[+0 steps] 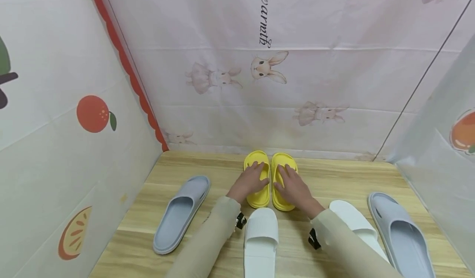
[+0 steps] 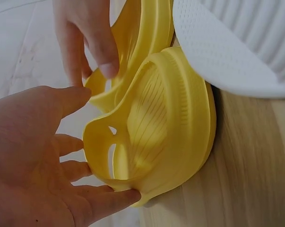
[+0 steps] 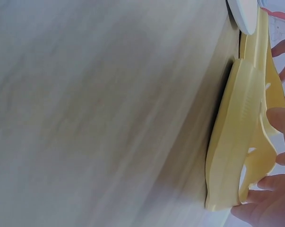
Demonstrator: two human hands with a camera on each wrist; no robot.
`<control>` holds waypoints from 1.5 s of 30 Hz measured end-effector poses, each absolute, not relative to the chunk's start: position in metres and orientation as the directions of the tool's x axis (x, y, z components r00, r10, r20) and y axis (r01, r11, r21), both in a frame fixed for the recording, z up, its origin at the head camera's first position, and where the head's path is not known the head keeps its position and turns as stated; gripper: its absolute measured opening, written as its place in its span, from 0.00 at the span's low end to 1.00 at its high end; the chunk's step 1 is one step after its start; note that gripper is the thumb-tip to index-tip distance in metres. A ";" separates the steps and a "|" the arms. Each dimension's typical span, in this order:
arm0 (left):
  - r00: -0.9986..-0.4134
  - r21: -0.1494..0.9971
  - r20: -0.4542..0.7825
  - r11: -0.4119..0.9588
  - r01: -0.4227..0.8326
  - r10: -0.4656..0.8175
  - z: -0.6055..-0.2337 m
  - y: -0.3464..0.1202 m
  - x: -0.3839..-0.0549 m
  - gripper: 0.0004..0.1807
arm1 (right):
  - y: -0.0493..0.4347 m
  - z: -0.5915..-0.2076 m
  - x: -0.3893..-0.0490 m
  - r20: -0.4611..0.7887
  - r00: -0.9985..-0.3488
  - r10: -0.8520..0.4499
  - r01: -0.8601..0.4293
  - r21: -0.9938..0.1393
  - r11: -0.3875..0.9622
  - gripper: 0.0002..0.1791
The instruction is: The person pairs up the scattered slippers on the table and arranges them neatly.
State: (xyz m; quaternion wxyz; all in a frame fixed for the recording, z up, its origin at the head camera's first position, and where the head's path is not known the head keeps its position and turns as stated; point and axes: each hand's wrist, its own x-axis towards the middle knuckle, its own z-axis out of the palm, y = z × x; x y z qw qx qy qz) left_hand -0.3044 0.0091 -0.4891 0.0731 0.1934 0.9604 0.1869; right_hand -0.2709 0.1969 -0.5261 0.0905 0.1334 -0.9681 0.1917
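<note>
Side by side near the back wall stand two yellow slippers. My left hand point(image 1: 251, 182) lies over the left yellow slipper point(image 1: 258, 199), its fingers spread and fairly straight. In the left wrist view, the fingertips touch the edge of that slipper's upper point(image 2: 97, 151), with the thumb at the other side. My right hand point(image 1: 297, 190) reaches over the right yellow slipper point(image 1: 283, 203), fingers extended. The right wrist view shows these fingertips right at the slipper's upper point(image 3: 263, 158), which has cut-out slots. Part of each slipper is hidden under the hands.
A white ribbed slipper point(image 1: 261, 232) lies between my forearms, close to the yellow pair. Another white slipper point(image 1: 352, 216) is partly behind my right sleeve. Grey slippers lie at left point(image 1: 182, 214) and right point(image 1: 402, 232). Printed cloth walls point(image 1: 230, 125) enclose the wood-grain surface point(image 1: 222, 166).
</note>
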 end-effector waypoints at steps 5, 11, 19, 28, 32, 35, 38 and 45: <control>-0.909 0.396 -0.064 0.846 0.357 0.413 -0.488 0.013 -0.301 0.39 | 0.193 -0.528 -0.271 0.228 -0.946 -0.230 -0.298 -0.335 0.894 0.39; -0.914 0.383 -0.052 0.853 0.354 0.403 -0.489 0.014 -0.301 0.39 | 0.191 -0.525 -0.271 0.241 -0.944 -0.228 -0.297 -0.309 0.903 0.39; -0.916 0.396 -0.098 0.860 0.322 0.389 -0.493 0.011 -0.301 0.42 | 0.193 -0.521 -0.272 0.234 -0.948 -0.215 -0.278 -0.285 0.917 0.36; -0.913 0.360 -0.055 0.861 0.359 0.404 -0.494 0.011 -0.298 0.42 | 0.197 -0.515 -0.269 0.194 -0.961 -0.197 -0.252 -0.320 0.913 0.39; -0.911 0.323 -0.035 0.867 0.380 0.412 -0.494 0.010 -0.296 0.41 | 0.200 -0.509 -0.266 0.209 -0.956 -0.205 -0.261 -0.292 0.920 0.38; -0.910 0.276 -0.017 0.877 0.394 0.414 -0.495 0.007 -0.292 0.41 | 0.205 -0.506 -0.263 0.216 -0.952 -0.214 -0.270 -0.271 0.924 0.38; -0.905 0.249 0.004 0.876 0.413 0.425 -0.494 0.004 -0.286 0.41 | 0.209 -0.505 -0.259 0.229 -0.950 -0.215 -0.272 -0.260 0.927 0.38; -0.889 0.194 0.045 0.869 0.456 0.456 -0.490 -0.002 -0.266 0.41 | 0.220 -0.508 -0.244 0.262 -0.942 -0.210 -0.278 -0.255 0.926 0.37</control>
